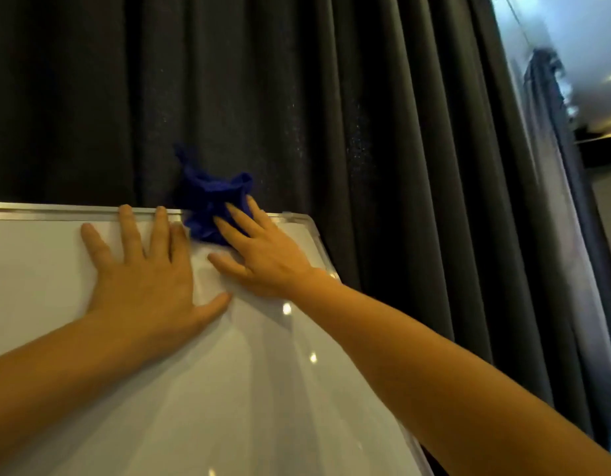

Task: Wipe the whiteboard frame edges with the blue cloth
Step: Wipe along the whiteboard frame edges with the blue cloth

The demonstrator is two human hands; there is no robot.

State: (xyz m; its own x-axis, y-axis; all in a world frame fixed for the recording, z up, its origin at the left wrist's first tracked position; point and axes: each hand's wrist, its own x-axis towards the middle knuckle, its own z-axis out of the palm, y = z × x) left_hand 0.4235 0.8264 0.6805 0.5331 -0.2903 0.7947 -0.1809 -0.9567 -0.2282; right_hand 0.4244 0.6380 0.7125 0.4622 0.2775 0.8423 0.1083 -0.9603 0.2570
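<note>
The right hand presses a bunched-up dark blue cloth against the top edge of the board. Its fingers lie flat and spread over the cloth, so it pins the cloth down more than it squeezes it. The top of the cloth sticks up above the hand and flops over the back of the edge.

Under the cloth runs the shiny silver metal frame of the big white glossy whiteboard. Just to the left of the cloth, the left hand rests flat and open on the white part, holding nothing. Its fingertips touch the frame, and it seems to keep the board from wobbling.

To the right of the cloth, the frame bends round a see-through corner and goes down the right side. Behind it all hangs a dark grey curtain with long folds.

To wipe well, I think the hand should push firmly and slide the cloth slowly along the frame, keeping part of it folded over the top. At the corner, it should turn and follow the side down. The flat hand should stay pressed so the board does not tip.
</note>
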